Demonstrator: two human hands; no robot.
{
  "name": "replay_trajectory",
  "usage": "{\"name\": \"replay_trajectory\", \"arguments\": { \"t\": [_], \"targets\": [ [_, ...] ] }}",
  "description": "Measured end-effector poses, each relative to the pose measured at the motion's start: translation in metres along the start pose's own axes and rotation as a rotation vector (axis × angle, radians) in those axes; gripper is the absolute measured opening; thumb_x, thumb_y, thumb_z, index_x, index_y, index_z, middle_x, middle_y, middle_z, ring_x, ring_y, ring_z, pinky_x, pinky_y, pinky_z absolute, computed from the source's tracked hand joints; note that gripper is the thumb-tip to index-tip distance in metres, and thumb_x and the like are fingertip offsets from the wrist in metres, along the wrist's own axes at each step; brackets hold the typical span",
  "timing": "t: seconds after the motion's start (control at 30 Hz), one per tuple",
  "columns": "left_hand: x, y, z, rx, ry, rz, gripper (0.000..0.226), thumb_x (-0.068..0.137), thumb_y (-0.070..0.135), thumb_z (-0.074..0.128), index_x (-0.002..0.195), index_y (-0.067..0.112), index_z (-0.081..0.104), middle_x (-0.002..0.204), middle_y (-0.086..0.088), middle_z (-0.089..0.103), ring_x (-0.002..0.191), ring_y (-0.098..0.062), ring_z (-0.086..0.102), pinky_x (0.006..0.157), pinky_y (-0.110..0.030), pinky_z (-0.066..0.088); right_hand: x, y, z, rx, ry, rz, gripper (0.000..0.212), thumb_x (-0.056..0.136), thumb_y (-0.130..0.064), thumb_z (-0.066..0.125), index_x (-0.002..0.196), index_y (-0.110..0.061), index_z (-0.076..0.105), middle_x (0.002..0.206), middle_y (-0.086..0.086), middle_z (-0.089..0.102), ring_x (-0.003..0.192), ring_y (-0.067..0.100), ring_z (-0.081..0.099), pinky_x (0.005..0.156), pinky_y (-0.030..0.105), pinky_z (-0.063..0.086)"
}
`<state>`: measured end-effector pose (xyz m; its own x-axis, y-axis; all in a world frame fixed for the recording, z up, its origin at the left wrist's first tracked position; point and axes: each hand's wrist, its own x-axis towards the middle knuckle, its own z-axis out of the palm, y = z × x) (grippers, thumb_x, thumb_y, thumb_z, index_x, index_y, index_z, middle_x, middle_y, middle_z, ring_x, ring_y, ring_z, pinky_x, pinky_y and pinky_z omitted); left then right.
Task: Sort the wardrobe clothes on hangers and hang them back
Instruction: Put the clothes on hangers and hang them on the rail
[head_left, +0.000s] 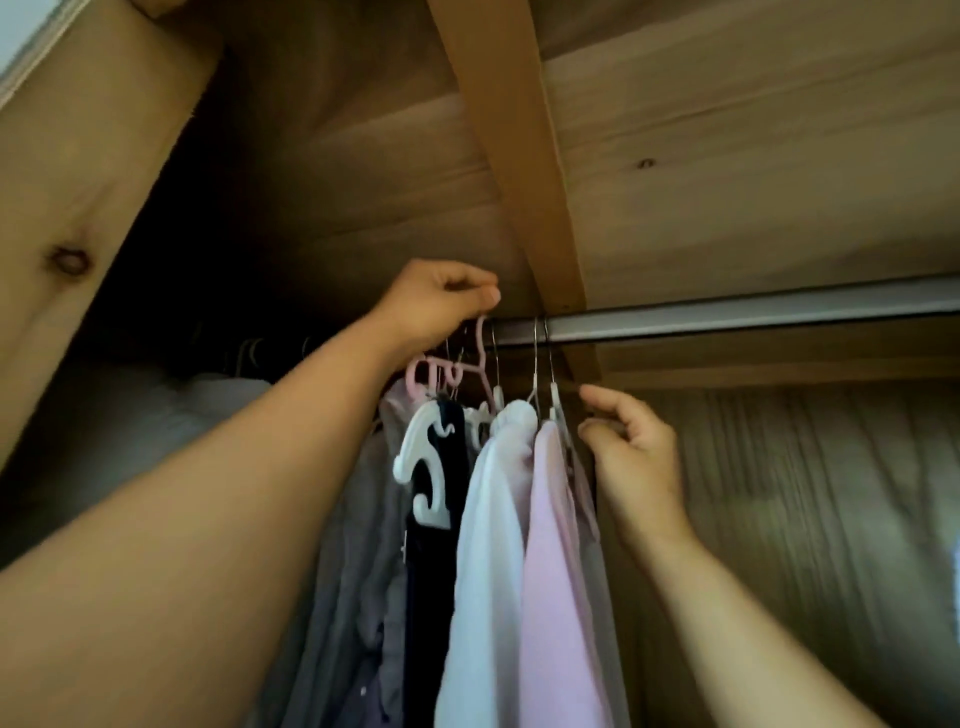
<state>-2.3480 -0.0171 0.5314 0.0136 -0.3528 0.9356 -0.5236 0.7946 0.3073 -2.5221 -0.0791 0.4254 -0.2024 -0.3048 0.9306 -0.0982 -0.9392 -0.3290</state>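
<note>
Our left hand (439, 301) pinches the hook of a pink hanger (480, 358) at the rail (727, 317); our right hand (631, 447), fingers loosely curled, touches the edge of the pink garment (556, 545) just beside a white one (493, 519). We judge these clothes light and limp, best steered by their stiff hooks. The wardrobe (727, 156) holds them bunched left of the beam.

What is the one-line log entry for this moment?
left hand: grips pink hanger hook | right hand: at pink top | rail: clothes hung
</note>
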Motion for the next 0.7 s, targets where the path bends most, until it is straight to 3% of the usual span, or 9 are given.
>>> {"name": "replay_trajectory", "arguments": {
  "t": [0.1, 0.23, 0.37, 0.43, 0.57, 0.63, 0.7],
  "targets": [
    [-0.033, 0.02, -0.008, 0.16, 0.064, 0.008, 0.024, 0.089, 0.02, 0.064, 0.113, 0.017, 0.067, 0.103, 0.006, 0.064, 0.095, -0.004, 0.058, 0.082, -0.012, 0.042, -0.024, -0.009, -0.013, -0.084, -0.002, -0.027, 0.037, 0.086, 0.007, 0.054, 0.115, -0.014, 0.064, 0.109, -0.002, 0.056, 0.086, -0.003, 0.053, 0.075, 0.007, 0.045],
    [-0.097, 0.029, -0.023, 0.426, 0.155, 0.038, 0.024, 0.09, 0.023, 0.062, 0.113, 0.022, 0.067, 0.1, 0.007, 0.065, 0.083, -0.002, 0.059, 0.084, -0.021, 0.045, -0.057, -0.021, -0.026, -0.22, -0.021, -0.121, 0.04, 0.085, 0.004, 0.056, 0.12, -0.015, 0.061, 0.109, -0.01, 0.049, 0.097, 0.004, 0.051, 0.088, 0.016, 0.042],
    [-0.177, 0.04, -0.046, 0.661, 0.201, 0.146, 0.021, 0.09, 0.027, 0.059, 0.108, 0.021, 0.069, 0.1, 0.009, 0.063, 0.095, -0.009, 0.059, 0.084, -0.026, 0.046, -0.083, -0.041, -0.041, -0.274, -0.023, -0.288, 0.039, 0.084, -0.004, 0.056, 0.121, -0.014, 0.06, 0.114, -0.005, 0.052, 0.103, 0.001, 0.046, 0.088, 0.012, 0.037],
    [-0.224, 0.048, -0.058, 0.702, 0.156, 0.158, 0.026, 0.087, 0.032, 0.056, 0.106, 0.02, 0.069, 0.103, 0.008, 0.064, 0.097, -0.009, 0.06, 0.084, -0.028, 0.048, -0.099, -0.061, -0.044, -0.223, -0.045, -0.383, 0.036, 0.084, -0.01, 0.053, 0.119, -0.01, 0.061, 0.113, -0.001, 0.054, 0.105, 0.004, 0.048, 0.09, 0.017, 0.041],
    [-0.325, 0.061, -0.079, 0.823, 0.013, 0.017, 0.035, 0.087, 0.042, 0.048, 0.109, 0.025, 0.068, 0.11, 0.01, 0.064, 0.097, -0.006, 0.061, 0.08, -0.02, 0.048, -0.146, -0.107, -0.043, -0.205, -0.127, -0.587, 0.031, 0.086, -0.006, 0.053, 0.115, 0.0, 0.062, 0.109, 0.015, 0.061, 0.103, 0.026, 0.057, 0.091, 0.037, 0.047],
    [-0.371, 0.071, -0.09, 0.867, -0.052, -0.098, 0.035, 0.086, 0.043, 0.047, 0.108, 0.027, 0.069, 0.11, 0.01, 0.064, 0.096, -0.003, 0.058, 0.082, -0.005, 0.038, -0.175, -0.131, -0.038, -0.217, -0.174, -0.635, 0.029, 0.087, -0.004, 0.054, 0.114, 0.003, 0.063, 0.107, 0.018, 0.061, 0.101, 0.03, 0.057, 0.091, 0.033, 0.043],
    [-0.413, 0.08, -0.101, 0.854, -0.085, -0.192, 0.031, 0.085, 0.043, 0.049, 0.105, 0.029, 0.068, 0.109, 0.012, 0.065, 0.095, -0.002, 0.057, 0.079, 0.001, 0.033, -0.207, -0.152, -0.033, -0.193, -0.223, -0.653, 0.028, 0.087, -0.003, 0.054, 0.113, 0.004, 0.063, 0.105, 0.018, 0.062, 0.099, 0.03, 0.057, 0.089, 0.033, 0.043]
  ]
}}
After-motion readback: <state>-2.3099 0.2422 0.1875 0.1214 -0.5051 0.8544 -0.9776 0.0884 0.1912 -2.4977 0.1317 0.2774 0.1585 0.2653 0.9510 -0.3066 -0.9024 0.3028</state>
